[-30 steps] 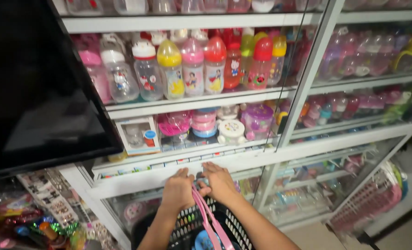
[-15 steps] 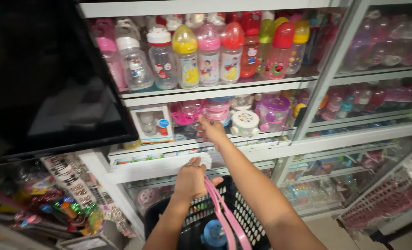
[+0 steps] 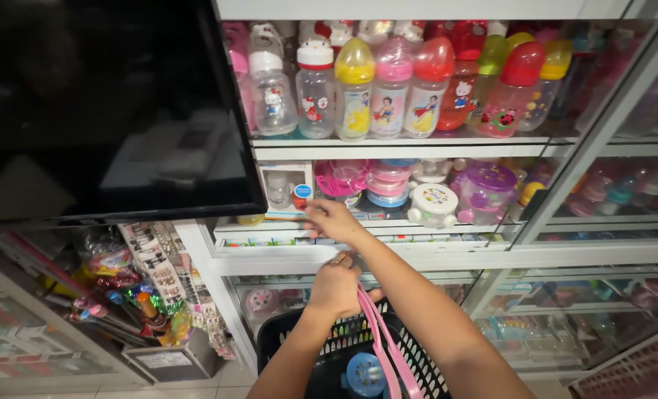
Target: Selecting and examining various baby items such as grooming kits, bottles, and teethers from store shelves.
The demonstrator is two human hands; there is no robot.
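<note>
Right hand (image 3: pixel 334 219): extended up and forward to the lip of the lower glass-fronted white shelf (image 3: pixel 358 233), fingers loosely spread, palm down, closed on nothing; fingertips at the shelf edge just below the small white carton with a clear window (image 3: pixel 287 189).

Left hand (image 3: pixel 336 284): lower and nearer the body, curled closed over the pink strap handles (image 3: pixel 377 336) of the black perforated plastic shopping basket (image 3: pixel 329 347) (fingers wrapped, thumb side hidden, so the exact clasp cannot be told). Handles running down and away from the fist toward the bottom edge of the view; basket hanging directly beneath, with a round blue-lidded item (image 3: pixel 364 373) inside.

Windowed carton: upright, long axis vertical, at the left end of the lower shelf, up and slightly left of the right fingertips, near but not touching. Right hand clearly the nearer of the two; left hand well below.

Beside the carton, to the right: stack of pink and blue round containers (image 3: pixel 389 185), white round lidded pot (image 3: pixel 433 204), purple lidded cup (image 3: pixel 485 191).

Shelf above: row of clear baby bottles with coloured caps (image 3: pixel 388 89), upright.

Left of the cabinet: large black flat panel (image 3: pixel 107 111); below it, hanging cards of small accessories (image 3: pixel 155 266).
</note>
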